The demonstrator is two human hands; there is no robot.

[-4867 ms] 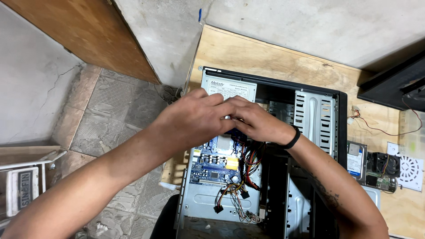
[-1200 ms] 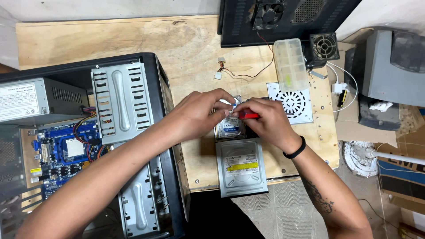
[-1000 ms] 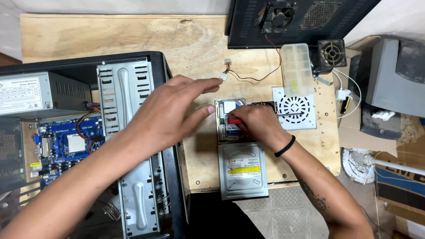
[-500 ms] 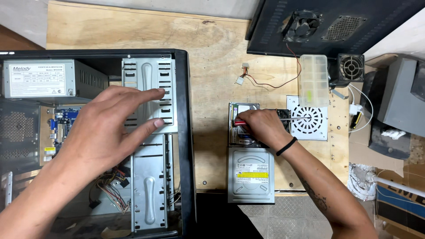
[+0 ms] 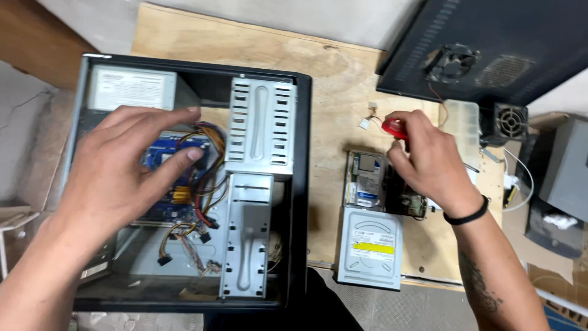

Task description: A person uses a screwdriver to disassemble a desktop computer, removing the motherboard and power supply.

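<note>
Left hand (image 5: pixel 131 168) hovered spread wide inside the open computer case (image 5: pixel 303 184); right hand (image 5: pixel 429 162) gripped a red-handled screwdriver (image 5: pixel 393 127) (above hard drive (image 5: pixel 366 179)).

The open case (image 5: pixel 184 178) lies on the table's (image 5: pixel 337 92) left, motherboard (image 5: pixel 165 184) and cables (image 5: pixel 202 202) inside. To its right sits the hard drive (image 5: pixel 365 179), with the optical drive (image 5: pixel 370 246) just nearer. A side panel (image 5: pixel 496 49) lies behind.
</note>
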